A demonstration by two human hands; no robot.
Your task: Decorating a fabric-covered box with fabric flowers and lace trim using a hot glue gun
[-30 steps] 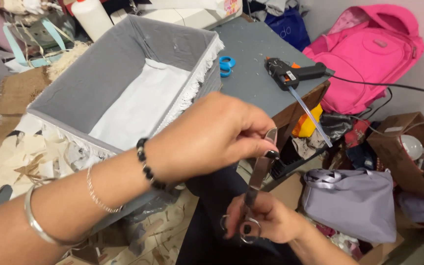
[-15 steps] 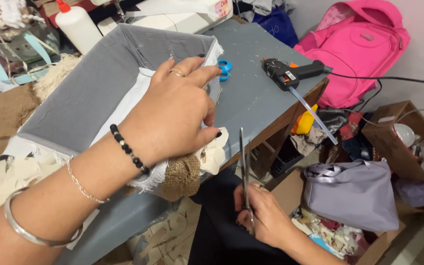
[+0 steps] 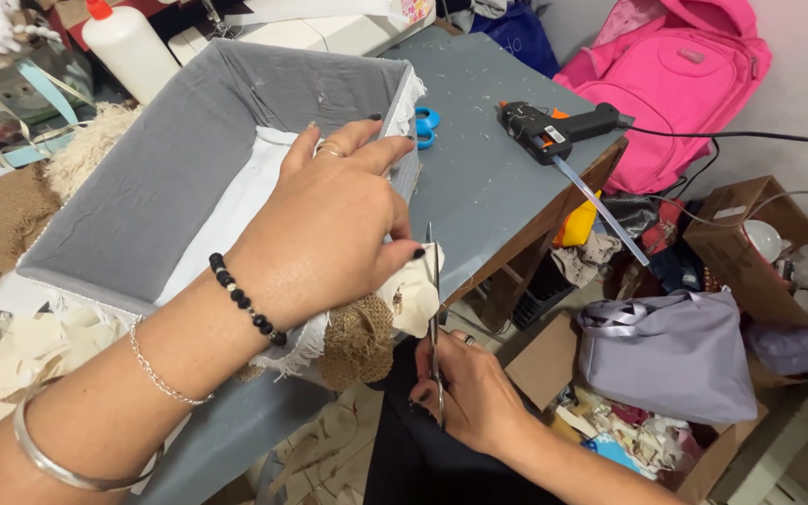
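Head view: grey fabric-lined box (image 3: 142,201) holds white cloth (image 3: 226,220) under left hand (image 3: 329,224).

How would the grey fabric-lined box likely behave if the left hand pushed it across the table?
The grey fabric-lined box would probably slide rather than tip: it sits low and wide on the table. It looks light for its size, being open and nearly empty. The frayed white fabric under the left hand is floppy and may drag or bunch.

Left hand (image 3: 329,234) presses box (image 3: 170,168) corner; fabric scrap (image 3: 413,295) under thumb; right hand (image 3: 474,397) grips scissors (image 3: 434,318), blades at scrap.
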